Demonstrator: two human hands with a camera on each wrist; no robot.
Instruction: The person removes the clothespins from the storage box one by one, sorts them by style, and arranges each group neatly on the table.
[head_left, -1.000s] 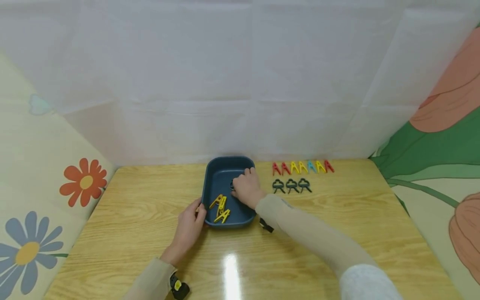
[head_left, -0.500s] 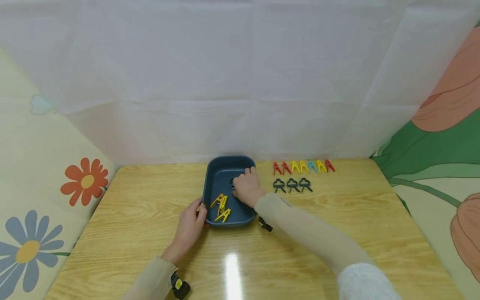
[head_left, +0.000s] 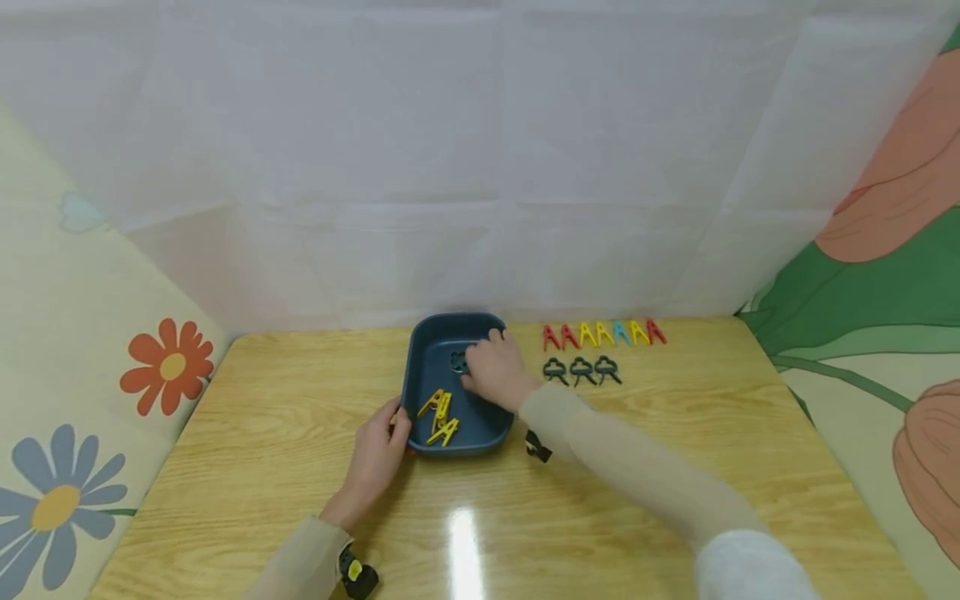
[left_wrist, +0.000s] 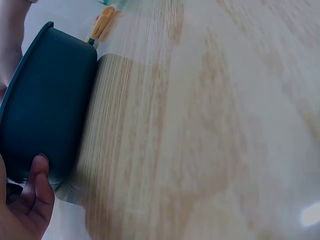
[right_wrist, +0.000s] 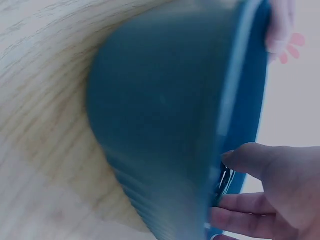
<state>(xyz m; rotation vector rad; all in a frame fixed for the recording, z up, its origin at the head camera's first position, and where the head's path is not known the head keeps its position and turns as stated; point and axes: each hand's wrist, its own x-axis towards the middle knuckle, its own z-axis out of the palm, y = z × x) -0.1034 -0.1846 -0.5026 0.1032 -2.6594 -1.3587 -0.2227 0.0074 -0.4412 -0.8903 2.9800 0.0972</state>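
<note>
A dark blue rectangular basin (head_left: 420,375) stands on the table. My left hand (head_left: 378,446) grips its near left corner, with fingertips against the outer wall in the left wrist view. Inside the basin is my right hand (head_left: 497,371), its thumb and fingers pinching a black clip (right_wrist: 226,180). Part of dark clip shapes (head_left: 458,361) shows at the left of those fingers in the head view; the rest is hidden by the hand. Several yellow clips (head_left: 442,407) lie together near the basin's front left corner.
Right of the basin, a row of red, yellow and blue clips (head_left: 602,334) lies along the back of the wooden table (head_left: 285,392). Three black clips (head_left: 582,371) form a second row in front of it. A white sheet (head_left: 480,208) hangs behind.
My right hand has shifted slightly inside the basin, and more of the black clip shapes shows left of its fingers. My left hand stays on the basin's corner.
</note>
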